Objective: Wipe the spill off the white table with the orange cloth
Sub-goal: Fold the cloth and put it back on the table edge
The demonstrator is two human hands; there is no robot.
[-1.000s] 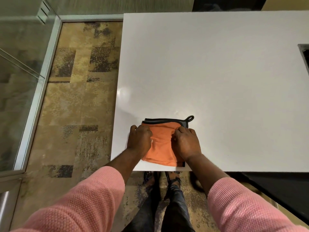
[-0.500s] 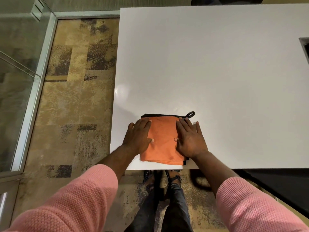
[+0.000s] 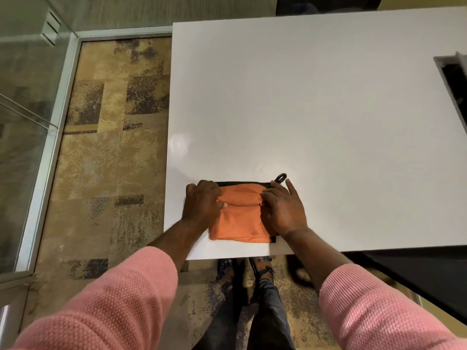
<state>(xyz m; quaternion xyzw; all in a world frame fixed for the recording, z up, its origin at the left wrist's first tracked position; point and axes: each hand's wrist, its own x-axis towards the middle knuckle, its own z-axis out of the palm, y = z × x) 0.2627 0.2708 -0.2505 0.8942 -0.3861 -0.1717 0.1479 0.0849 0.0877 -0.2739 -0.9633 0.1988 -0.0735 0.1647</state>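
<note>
The orange cloth (image 3: 238, 218) lies folded on the near left corner of the white table (image 3: 316, 109), just beside the front edge; the left hand (image 3: 203, 202) and the right hand (image 3: 284, 207) press on its two sides, with fingers bent and pinching a ridge of fabric between them. I judge the cloth could slide over the edge and fall on the patterned carpet (image 3: 108, 160) if it is pulled nearer, or it could bunch and miss the liquid; I cannot see any clear spill on the glossy top. A glass partition (image 3: 22, 122) stands at the left.
</note>
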